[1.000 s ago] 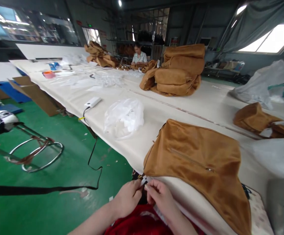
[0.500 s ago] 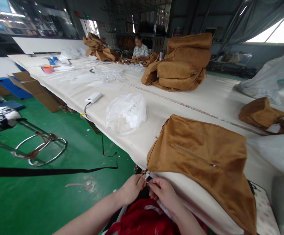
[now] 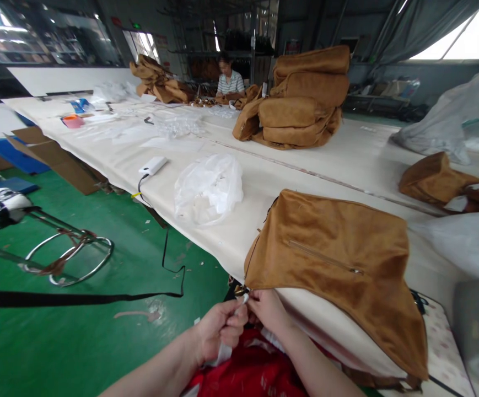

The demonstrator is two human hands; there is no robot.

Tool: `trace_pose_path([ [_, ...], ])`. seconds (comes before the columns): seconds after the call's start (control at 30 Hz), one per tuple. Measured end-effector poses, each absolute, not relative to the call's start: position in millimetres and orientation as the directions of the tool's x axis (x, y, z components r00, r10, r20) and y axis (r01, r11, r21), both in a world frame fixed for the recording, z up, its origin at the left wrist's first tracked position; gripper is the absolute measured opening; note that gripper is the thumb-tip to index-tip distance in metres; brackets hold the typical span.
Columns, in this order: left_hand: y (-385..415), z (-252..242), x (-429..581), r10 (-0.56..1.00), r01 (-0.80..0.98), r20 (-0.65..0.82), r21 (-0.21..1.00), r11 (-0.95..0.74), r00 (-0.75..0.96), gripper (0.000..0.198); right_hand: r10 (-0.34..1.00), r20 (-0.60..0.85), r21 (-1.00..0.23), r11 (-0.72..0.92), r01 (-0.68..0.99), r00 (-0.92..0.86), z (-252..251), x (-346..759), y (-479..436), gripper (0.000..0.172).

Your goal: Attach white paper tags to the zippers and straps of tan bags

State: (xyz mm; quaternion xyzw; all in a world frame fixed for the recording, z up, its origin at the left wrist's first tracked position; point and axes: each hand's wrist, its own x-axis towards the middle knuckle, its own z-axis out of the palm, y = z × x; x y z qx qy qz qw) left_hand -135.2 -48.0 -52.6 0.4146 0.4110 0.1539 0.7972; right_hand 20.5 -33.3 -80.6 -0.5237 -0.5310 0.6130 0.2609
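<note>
A person at a cream tbl point(image 3: 264, 182), L hand point(image 3: 221, 331) curled tight round a white strip point(image 3: 224, 353), one end poking out btwn L fingertips & R hand point(image 3: 269, 311). Tan bag point(image 3: 338, 237) lies on tbl, its nr-left corner just beyond the fingers. R fingertips bunched there, partly hidden; can't tell what they hold.

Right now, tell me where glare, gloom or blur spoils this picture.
Head view, upper right: the window is blown out to white; head view, back: the rack sinks into gloom; head view, lower left: the floor shows a pale sheen; head view, lower middle: the left hand and right hand look slightly soft, fine detail there unclear.
</note>
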Motion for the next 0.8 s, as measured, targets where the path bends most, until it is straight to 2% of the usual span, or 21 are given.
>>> trace_pose_path([
  [0.13, -51.8, -54.0, -130.2, 0.735, 0.314, -0.492, 0.869, 0.382, 0.468, 0.046, 0.894, -0.362, -0.908, -0.274, 0.318, -0.264, -75.5, 27.9, -35.6, 0.024],
  [0.2, -53.8, -51.9, -129.1, 0.816, 0.471, -0.421, 0.856, 0.213, 0.395, 0.041, 0.905, -0.362, -0.898, -0.275, 0.345, -0.223, -70.7, 34.1, -39.1, 0.022],
  [0.3, -57.9, -48.0, -127.7, 0.870, 0.694, -0.338, 0.720, -0.008, 0.360, 0.024, 0.895, -0.407, -0.878, -0.327, 0.349, -0.185, -62.5, 40.1, -44.3, 0.032],
  [0.37, -60.5, -46.8, -125.1, 0.868, 0.792, -0.330, 0.601, -0.109, 0.370, 0.026, 0.878, -0.435, -0.871, -0.354, 0.341, -0.200, -56.9, 39.6, -46.4, 0.047],
  [0.43, -62.0, -47.0, -121.2, 0.862, 0.849, -0.333, 0.495, -0.186, 0.383, 0.032, 0.876, -0.436, -0.870, -0.352, 0.345, -0.206, -52.1, 36.0, -47.0, 0.054],
  [0.53, -62.7, -47.9, -116.4, 0.858, 0.888, -0.332, 0.381, -0.258, 0.391, 0.037, 0.895, -0.402, -0.878, -0.318, 0.357, -0.192, -49.3, 29.8, -46.7, 0.045],
  [0.63, -63.9, -47.4, -117.4, 0.857, 0.898, -0.322, 0.324, -0.298, 0.401, 0.034, 0.896, -0.391, -0.892, -0.312, 0.327, -0.210, -53.2, 27.4, -48.1, 0.032],
  [0.7, -65.8, -46.5, -121.9, 0.872, 0.883, -0.290, 0.381, -0.273, 0.395, 0.032, 0.887, -0.404, -0.897, -0.337, 0.287, -0.223, -58.6, 27.8, -51.0, 0.029],
  [0.8, -68.7, -46.8, -129.9, 0.926, 0.750, -0.202, 0.651, -0.116, 0.319, 0.025, 0.871, -0.433, -0.896, -0.387, 0.218, -0.234, -67.5, 28.2, -57.3, 0.032],
])
